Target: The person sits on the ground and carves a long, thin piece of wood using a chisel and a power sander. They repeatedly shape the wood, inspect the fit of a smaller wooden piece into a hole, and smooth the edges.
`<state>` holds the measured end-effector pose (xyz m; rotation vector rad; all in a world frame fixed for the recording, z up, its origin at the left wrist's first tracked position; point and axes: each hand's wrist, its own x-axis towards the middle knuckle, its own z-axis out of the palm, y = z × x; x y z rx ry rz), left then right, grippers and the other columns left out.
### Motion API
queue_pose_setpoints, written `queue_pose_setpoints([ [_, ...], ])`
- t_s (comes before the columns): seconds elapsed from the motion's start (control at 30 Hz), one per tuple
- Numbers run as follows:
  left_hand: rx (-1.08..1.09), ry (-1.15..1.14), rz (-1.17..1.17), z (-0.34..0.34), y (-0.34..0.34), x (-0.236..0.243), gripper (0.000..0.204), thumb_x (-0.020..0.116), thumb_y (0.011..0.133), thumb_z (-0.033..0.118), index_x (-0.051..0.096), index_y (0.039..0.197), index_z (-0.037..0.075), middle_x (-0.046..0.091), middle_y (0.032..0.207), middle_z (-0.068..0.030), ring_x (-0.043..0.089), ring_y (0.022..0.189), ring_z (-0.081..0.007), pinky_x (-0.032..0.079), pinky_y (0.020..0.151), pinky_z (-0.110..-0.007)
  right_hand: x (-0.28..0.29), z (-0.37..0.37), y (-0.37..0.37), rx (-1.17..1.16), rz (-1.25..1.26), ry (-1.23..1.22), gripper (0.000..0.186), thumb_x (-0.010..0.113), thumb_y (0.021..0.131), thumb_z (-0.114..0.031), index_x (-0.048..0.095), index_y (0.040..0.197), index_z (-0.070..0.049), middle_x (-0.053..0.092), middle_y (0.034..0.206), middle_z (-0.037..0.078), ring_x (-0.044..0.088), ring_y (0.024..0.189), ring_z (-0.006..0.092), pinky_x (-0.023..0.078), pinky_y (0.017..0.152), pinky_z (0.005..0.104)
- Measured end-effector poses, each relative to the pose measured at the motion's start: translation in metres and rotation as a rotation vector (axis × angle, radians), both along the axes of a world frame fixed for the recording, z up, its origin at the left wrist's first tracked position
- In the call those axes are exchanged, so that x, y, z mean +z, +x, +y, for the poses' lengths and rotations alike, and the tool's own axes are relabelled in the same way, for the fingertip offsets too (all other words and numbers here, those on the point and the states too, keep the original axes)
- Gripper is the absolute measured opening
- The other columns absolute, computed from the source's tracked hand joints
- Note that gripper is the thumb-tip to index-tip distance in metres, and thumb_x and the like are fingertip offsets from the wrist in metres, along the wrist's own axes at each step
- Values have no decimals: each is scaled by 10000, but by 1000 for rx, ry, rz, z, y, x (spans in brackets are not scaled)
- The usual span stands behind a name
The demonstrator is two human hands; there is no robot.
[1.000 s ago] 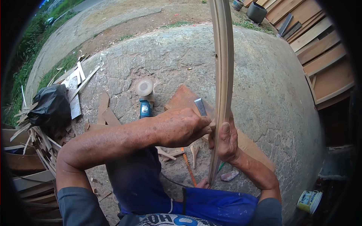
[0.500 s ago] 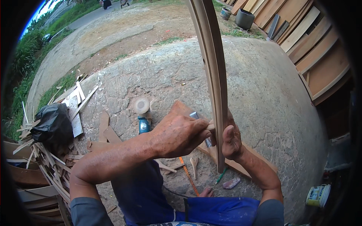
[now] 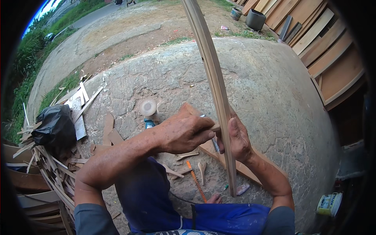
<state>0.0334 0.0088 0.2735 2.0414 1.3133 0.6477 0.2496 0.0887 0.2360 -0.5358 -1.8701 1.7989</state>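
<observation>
A long, narrow wooden strip with a groove along its length stands in front of me, running out past the top edge of the view. My right hand is closed around its lower part, thumb on the near right side. My left hand pinches a small wooden piece whose end meets the strip's left side; whether it enters the strip I cannot tell. Just behind the hands, a shiny metal piece shows partly. Below lie wooden spoon-shaped pieces and an orange saw-like blade.
A sander-like power tool with a round disc sits beyond my left forearm. Wood offcuts and a black plastic bag are heaped at left. Boards lean at the upper right. A wooden plank lies beneath my right arm.
The strip has slid toward me, its lower end now further down and its upper part further left. My left hand has shifted slightly up and left, still pinching the small piece.
</observation>
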Motion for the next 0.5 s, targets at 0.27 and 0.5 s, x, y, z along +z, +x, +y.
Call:
queue_pose_setpoints([
  [0.27, 0, -50, -55, -1, 0, -9, 336, 527, 1085, 321, 601, 1097, -7, 609, 804, -227, 638, 770, -405, 478, 694, -494, 2, 0, 2, 20, -31, -12, 685, 375, 1111, -460, 189, 1651, -82, 506, 752, -7, 480, 514, 50, 433, 474, 229],
  [0.5, 89, 154, 86, -5, 17, -3, 282, 559, 1062, 291, 598, 1022, 15, 612, 747, -216, 648, 734, -426, 477, 658, -504, 4, 4, 9, 6, -5, 50, 714, 378, 1102, -496, 192, 1652, -80, 491, 716, -20, 469, 520, 46, 426, 481, 227],
])
